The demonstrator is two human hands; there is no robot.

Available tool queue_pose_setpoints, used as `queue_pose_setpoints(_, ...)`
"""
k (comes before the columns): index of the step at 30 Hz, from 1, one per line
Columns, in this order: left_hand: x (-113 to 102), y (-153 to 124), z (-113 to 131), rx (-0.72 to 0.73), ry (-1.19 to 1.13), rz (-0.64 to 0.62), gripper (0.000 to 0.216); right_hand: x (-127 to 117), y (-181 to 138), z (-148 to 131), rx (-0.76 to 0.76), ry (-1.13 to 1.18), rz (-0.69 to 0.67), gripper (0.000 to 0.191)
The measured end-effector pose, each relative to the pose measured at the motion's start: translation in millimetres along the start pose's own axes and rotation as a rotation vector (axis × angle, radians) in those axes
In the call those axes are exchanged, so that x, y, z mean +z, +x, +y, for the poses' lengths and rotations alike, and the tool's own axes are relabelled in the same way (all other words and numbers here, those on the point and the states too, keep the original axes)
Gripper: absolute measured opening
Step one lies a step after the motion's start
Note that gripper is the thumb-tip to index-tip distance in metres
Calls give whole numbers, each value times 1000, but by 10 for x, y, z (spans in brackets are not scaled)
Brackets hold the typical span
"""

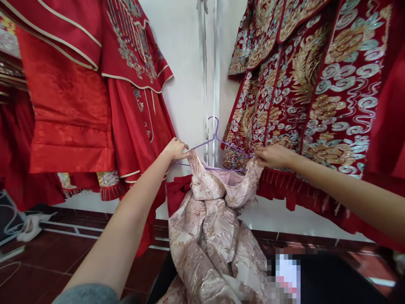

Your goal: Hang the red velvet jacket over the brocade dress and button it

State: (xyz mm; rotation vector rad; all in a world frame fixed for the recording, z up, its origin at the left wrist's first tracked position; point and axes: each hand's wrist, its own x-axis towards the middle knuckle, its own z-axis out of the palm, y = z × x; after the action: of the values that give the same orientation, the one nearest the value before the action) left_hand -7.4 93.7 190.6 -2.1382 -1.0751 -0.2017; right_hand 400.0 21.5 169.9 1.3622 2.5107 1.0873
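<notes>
Left hand (175,149): thumb and fingers pinched together on one shoulder strap of a pale pink dress (218,219), at that end of a purple hanger (216,134). Right hand (272,155): likewise pinched on the other strap, at the opposite end. Cannot tell whether either grip also takes in the hanger itself.

Dress position: center, between the two outstretched arms, bodice upright at the hanger; the shiny patterned skirt falls in folds toward the wearer of the camera. Hanger hook points up, in line with the white poles (215,63) behind; contact between hook and poles cannot be judged.

Surroundings, left side: a red jacket (133,46) with pale trim and beadwork hangs beside a plain red cloth (69,101). Right side: a dark red robe (284,93), heavily embroidered with gold flowers and silvery swirls, hangs behind the right hand. Below left, light shoes (30,228) sit near the dark red tiled floor (57,249).
</notes>
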Motion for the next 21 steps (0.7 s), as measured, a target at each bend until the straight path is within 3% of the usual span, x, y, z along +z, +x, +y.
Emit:
queue_pose_setpoints(4, 8, 11, 33, -54, -55, -53, 41, -33, 6, -1, 8, -2, -23, 29)
queue_pose_setpoints(10, 99, -16, 0, -148, -44, -39, 33, -44, -22, -22, 63, 37, -73, 26)
queue_pose_setpoints(16, 285, -323, -141, -193, -55, -197, 29, 11, -73, -79, 294, 39, -140, 29)
queue_pose_setpoints(21, 420, -687, 38, -121, -112, -200, 21, 92, -291, -246, 355, 78, -207, 29)
